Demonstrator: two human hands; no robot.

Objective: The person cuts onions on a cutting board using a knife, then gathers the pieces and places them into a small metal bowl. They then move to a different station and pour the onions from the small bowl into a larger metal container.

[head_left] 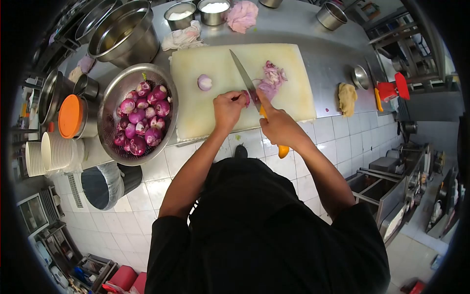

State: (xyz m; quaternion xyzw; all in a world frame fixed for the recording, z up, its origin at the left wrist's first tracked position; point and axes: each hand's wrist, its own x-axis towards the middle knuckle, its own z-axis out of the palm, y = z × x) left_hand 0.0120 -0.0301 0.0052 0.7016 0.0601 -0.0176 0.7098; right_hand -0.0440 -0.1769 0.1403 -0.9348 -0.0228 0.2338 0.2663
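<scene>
On the white cutting board (196,115), my left hand (227,110) pinches a piece of red onion (246,99) between its fingertips. My right hand (281,126) is wrapped round the yellow-orange handle of a knife (242,69), index finger stretched along it. The blade stands right beside the held onion and points to the board's far edge. Sliced red onion (273,81) lies in a loose pile just right of the blade. A peeled onion piece (204,82) rests by itself on the left of the board.
A metal colander (105,139) of red onions (137,116) stands left of the board. Behind it is a large steel pot (142,46). White cloth (184,36), pink cloth (242,16) and two metal containers sit at the back. A yellow cloth (347,99) hangs over the front edge.
</scene>
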